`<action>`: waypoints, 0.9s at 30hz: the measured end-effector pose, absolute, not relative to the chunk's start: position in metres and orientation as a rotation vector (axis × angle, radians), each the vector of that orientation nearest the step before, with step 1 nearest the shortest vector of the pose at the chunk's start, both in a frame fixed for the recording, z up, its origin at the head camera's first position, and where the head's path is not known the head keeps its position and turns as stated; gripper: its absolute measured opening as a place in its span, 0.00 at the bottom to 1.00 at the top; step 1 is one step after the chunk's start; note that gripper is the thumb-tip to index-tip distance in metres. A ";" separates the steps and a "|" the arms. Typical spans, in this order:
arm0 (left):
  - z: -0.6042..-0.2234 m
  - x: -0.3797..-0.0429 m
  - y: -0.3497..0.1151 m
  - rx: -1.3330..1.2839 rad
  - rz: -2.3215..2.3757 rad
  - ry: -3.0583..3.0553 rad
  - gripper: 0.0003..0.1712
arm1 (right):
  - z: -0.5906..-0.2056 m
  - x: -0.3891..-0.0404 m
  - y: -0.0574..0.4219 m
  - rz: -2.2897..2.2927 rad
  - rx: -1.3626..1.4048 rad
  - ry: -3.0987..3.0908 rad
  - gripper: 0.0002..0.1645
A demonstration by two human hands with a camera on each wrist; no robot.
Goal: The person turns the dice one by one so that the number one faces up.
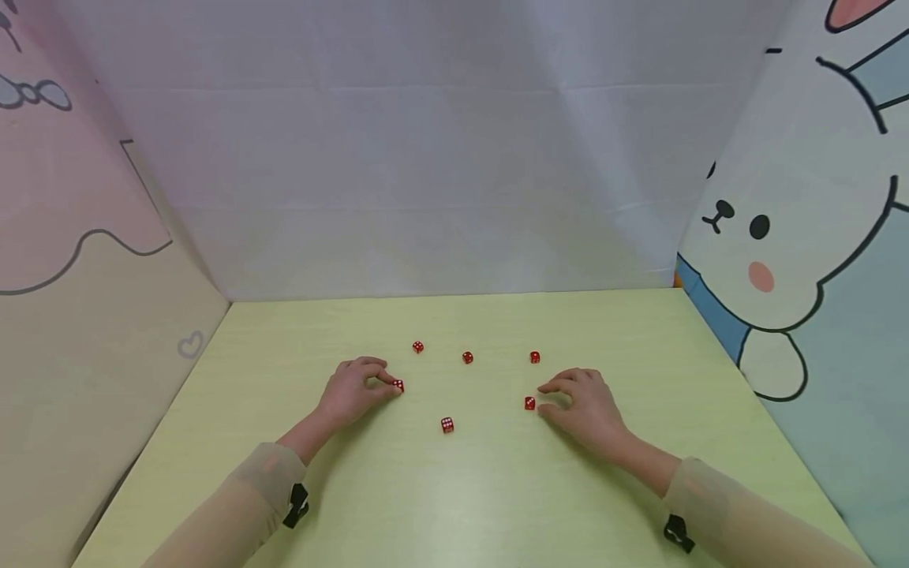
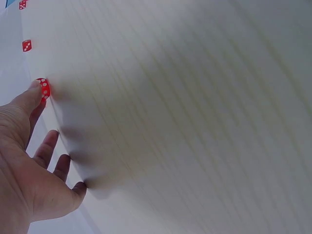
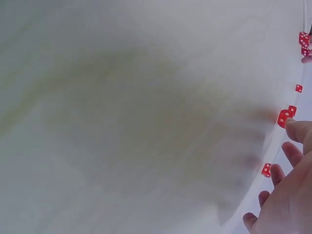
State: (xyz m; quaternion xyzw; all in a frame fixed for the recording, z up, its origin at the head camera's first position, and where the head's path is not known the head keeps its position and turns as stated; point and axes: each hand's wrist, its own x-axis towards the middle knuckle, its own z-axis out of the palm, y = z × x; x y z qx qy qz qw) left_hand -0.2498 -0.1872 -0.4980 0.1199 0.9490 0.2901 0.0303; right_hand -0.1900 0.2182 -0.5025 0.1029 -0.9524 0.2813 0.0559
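**Pale tabletop (image 1: 483,505) backed by a creased white sheet (image 1: 426,158)**

On one side stands a pink-and-cream panel (image 1: 64,181); on the other, a blue-and-white panel (image 1: 817,252) bears a cartoon animal face. The person's left hand (image 1: 355,390) pinches a red die (image 1: 398,386) between thumb and index finger, with its remaining fingers spread apart from one another. Whether that die touches the tabletop is hard to tell.

The right hand (image 1: 585,406) is parted, its thumb and forefinger gently curved with a gap between them. A second die (image 1: 529,403) sits right by those two tips. In the right wrist view the thumb overlaps it, so contact cannot be judged.

Nearer the person, between the hands, lies a third die (image 1: 447,425). Farther back are three more, well apart: a far left die (image 1: 418,347), a far middle die (image 1: 467,357) and a far right die (image 1: 535,357). Beige sleeves (image 1: 241,505) cover both forearms, each with a small black fitting (image 1: 297,506) near the cuff.
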 end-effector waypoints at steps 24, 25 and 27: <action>-0.500 -0.251 -0.188 0.368 0.873 2.933 0.09 | -0.483 -0.198 0.212 0.528 0.480 -2.987 0.09; -0.500 -0.251 -0.188 0.368 0.874 2.934 0.09 | -0.483 -0.199 0.211 0.519 0.484 -2.987 0.09; -0.500 -0.251 -0.188 0.364 0.876 2.933 0.09 | -0.484 -0.200 0.210 0.509 0.493 -2.983 0.09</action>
